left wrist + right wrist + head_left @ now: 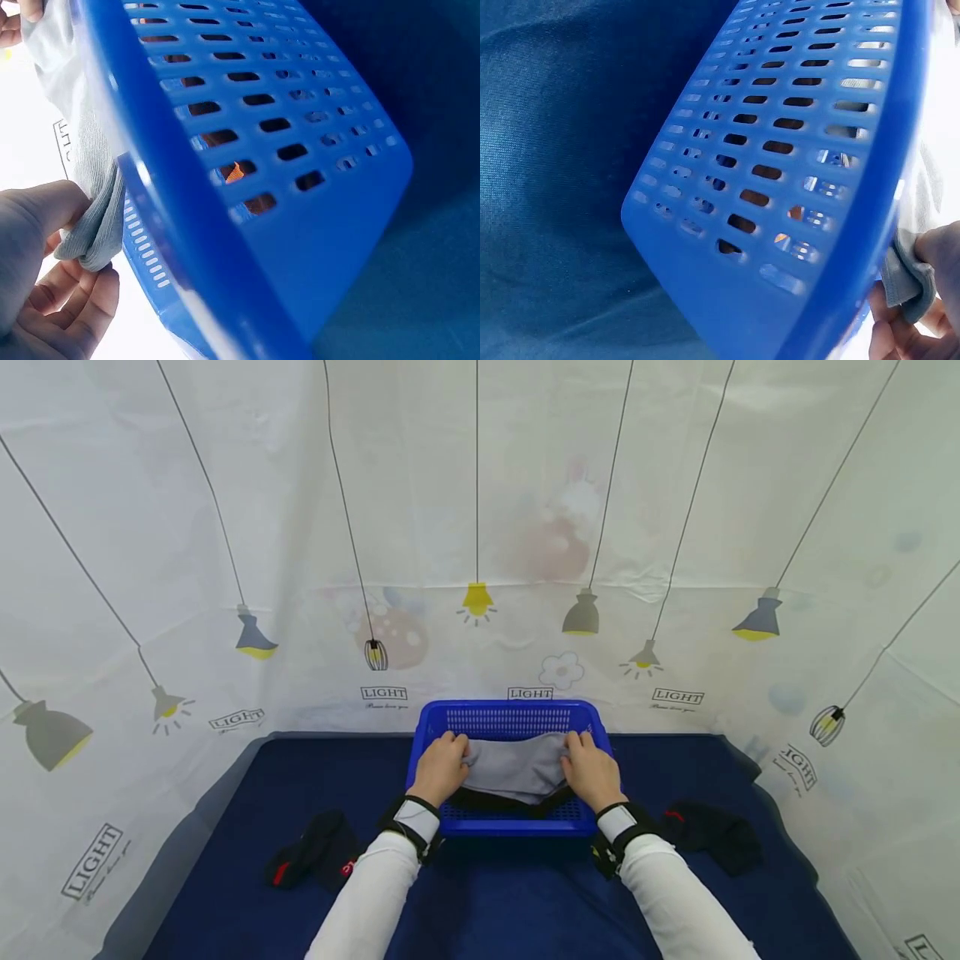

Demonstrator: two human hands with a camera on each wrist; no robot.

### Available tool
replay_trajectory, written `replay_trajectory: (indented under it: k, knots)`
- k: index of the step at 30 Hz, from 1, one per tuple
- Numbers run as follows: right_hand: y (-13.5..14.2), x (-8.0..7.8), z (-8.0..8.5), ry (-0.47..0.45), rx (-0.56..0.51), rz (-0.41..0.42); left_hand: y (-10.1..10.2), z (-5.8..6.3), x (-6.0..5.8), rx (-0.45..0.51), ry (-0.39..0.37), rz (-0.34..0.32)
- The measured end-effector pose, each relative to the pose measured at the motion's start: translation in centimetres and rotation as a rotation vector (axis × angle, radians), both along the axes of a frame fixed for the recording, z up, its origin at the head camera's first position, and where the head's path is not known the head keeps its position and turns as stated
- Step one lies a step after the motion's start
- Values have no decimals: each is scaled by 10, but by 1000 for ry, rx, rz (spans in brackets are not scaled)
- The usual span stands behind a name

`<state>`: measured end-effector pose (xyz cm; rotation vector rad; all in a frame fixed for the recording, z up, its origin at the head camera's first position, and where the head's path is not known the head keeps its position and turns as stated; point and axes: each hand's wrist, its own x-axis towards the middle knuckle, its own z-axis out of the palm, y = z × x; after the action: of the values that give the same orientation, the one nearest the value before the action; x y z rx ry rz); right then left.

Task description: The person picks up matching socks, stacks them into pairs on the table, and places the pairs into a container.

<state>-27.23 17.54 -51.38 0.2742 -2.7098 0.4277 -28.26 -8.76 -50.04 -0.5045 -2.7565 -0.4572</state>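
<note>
A light grey sock (517,767) of ribbed knit is stretched sideways over the blue plastic basket (517,827). My left hand (441,768) pinches one end between thumb and fingers, and the folded knit (101,225) shows in the left wrist view beside the basket's rim. At the other end, my right hand (594,770) pinches a doubled edge of the same sock (909,274). Black fabric (480,802) lies in the basket beneath the sock, partly covered by it.
A dark sock-like piece with red marks (322,852) lies left of the basket, and another dark piece (712,837) lies to its right. Dark blue cloth (517,902) covers the table. A pale sheet printed with lamps (480,485) hangs behind.
</note>
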Motion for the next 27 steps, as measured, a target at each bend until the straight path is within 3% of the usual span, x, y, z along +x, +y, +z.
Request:
replay_trajectory:
  k: [7,18,27]
  knots:
    - [-4,-7,-2,-104,-7,-22,6,4,-7,-33,-52,4]
    - [-13,-14,0,-132,11,-37,9,3,-13,-46,-91,28]
    - [-19,-16,-8,-216,18,-58,8,-1,-18,-62,-117,46]
